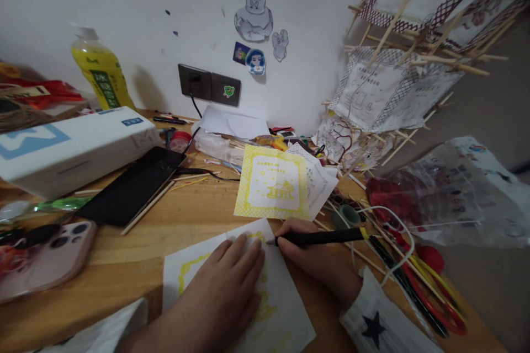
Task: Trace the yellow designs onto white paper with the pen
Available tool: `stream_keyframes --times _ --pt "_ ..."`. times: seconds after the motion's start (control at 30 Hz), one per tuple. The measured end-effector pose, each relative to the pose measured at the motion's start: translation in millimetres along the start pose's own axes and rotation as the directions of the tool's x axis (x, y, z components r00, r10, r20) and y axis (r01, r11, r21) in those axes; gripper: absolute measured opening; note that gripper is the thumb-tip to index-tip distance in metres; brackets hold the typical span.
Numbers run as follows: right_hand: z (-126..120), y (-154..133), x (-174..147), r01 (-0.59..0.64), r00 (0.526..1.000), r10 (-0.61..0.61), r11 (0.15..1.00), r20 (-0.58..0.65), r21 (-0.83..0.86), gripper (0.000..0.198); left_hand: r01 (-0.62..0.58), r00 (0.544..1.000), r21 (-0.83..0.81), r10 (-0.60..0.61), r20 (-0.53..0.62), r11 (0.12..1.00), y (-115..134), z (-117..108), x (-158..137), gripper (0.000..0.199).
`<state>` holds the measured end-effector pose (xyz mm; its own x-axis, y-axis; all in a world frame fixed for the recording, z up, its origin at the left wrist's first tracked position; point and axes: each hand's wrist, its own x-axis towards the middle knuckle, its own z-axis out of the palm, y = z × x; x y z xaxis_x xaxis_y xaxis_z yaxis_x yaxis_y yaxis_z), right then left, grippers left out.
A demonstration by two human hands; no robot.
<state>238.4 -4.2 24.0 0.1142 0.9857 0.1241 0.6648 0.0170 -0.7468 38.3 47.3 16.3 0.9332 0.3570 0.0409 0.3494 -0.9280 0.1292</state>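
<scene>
A white sheet of paper (296, 300) with yellow drawn lines lies aslant on the wooden table in front of me. My left hand (226, 287) rests flat on it, fingers stretched out together and covering much of the drawing. In my right hand (317, 256) is a black marker (321, 236) with a yellow end, gripped near its tip. That tip points at the sheet's upper right edge, close to my left fingertips; whether it touches is too small to tell. Just beyond lies a finished-looking card with a yellow pavilion drawing (275, 182), partly over another drawn sheet (325, 179).
At left are a white box (78, 149), a black phone (134, 185), a pink phone (62, 256) and a yellow bottle (99, 69). Red-handled scissors (434, 298), sticks and a white cable (408, 226) crowd the right. A paper-and-stick lantern structure (381, 88) stands behind, beside plastic bags (451, 193).
</scene>
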Motion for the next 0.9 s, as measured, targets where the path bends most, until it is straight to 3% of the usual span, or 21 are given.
stream_keyframes --times 0.23,0.67,0.9 --pt "-2.8 -5.1 -0.1 -0.065 0.998 0.066 0.995 -0.013 0.079 0.012 -0.010 1.000 -0.011 0.011 0.005 1.000 -0.9 -2.2 -0.5 0.045" --pt "-5.0 -6.7 -1.6 0.003 0.999 -0.002 1.000 0.052 -0.006 0.009 0.007 1.000 -0.001 -0.007 -0.020 1.000 0.0 2.1 -0.9 0.046" --pt "-1.5 2.5 -1.0 0.021 0.998 -0.024 0.998 0.051 0.059 0.010 -0.009 1.000 0.001 0.009 -0.025 1.000 -0.7 1.3 -1.3 0.046"
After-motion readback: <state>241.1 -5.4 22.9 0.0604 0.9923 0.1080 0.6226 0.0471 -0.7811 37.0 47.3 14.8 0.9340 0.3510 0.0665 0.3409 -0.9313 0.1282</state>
